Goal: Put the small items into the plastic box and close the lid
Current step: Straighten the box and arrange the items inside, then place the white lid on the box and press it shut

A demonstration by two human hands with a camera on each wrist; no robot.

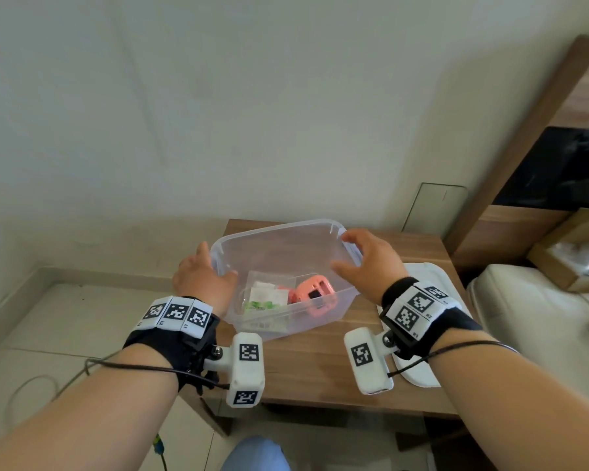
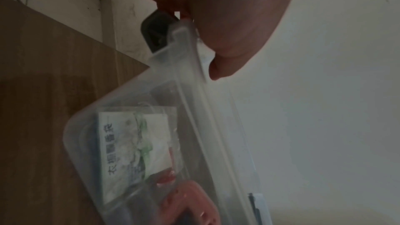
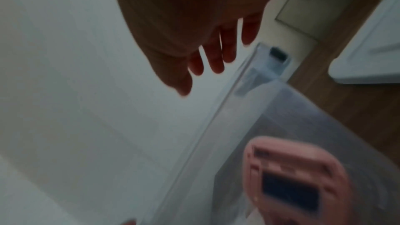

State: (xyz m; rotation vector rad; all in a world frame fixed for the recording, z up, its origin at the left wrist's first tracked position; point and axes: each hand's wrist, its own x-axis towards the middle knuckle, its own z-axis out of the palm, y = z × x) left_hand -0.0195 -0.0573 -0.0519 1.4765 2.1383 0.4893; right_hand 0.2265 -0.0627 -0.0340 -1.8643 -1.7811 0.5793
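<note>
"衣橱" on sachet [image 2: 129,145] in box

- Head view: evenly lit by soft daylight, sharp at the plastic box [image 1: 286,263]; straight edges bow toward the frame borders.
- Left wrist view: dim, grainy; the left hand [image 2: 227,14] above the box rim is dark and soft.
- Right wrist view: dim, motion-blurred; the pink device [image 3: 298,180] inside the box is smeared.

The clear plastic box [image 1: 288,314] sits open and tilted on the wooden table, its near side lower. Inside lie a pink gadget [image 1: 315,294] with a dark screen and white sachets [image 1: 264,297] printed green. The white lid [image 1: 437,287] lies flat just right of it
</note>
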